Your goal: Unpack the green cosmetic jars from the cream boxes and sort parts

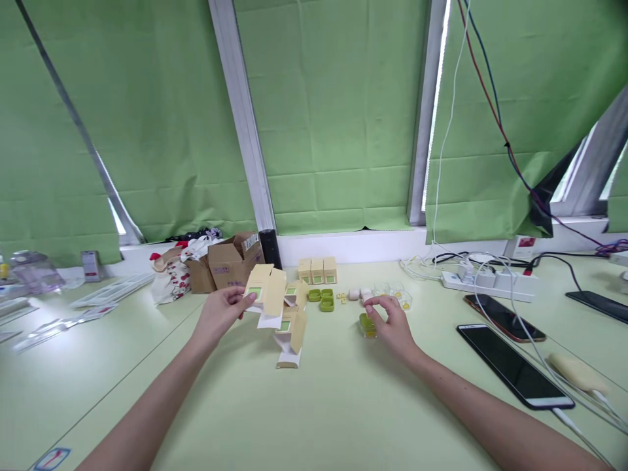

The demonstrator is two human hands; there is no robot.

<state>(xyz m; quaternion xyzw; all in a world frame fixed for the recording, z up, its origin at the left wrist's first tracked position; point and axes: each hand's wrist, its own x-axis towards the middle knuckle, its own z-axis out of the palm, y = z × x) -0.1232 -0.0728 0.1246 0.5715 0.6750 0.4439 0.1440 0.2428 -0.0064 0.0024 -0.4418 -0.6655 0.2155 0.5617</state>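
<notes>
My left hand [226, 307] pinches a small cream carton [269, 294] by its left side, thumb on the face with the green square. Its white bottom flaps hang loose. Another cream carton [290, 330] stands on the table just beyond, its lower white flap folded out, and a further one shows partly behind. My right hand [392, 327] is at the right, thumb and index finger close together; anything between them is too small to make out. Right beside it, partly covered by the hand, sits a small clear container with a green top [366, 324].
At the back stand cream boxes in a row [318, 269], with green square trays [326, 303], small yellow pieces [342, 297], white round caps [354, 294] and clear containers [405, 299] nearby. Phones [515, 366], cables and a power strip [488, 284] lie right; cardboard boxes [230, 265] left.
</notes>
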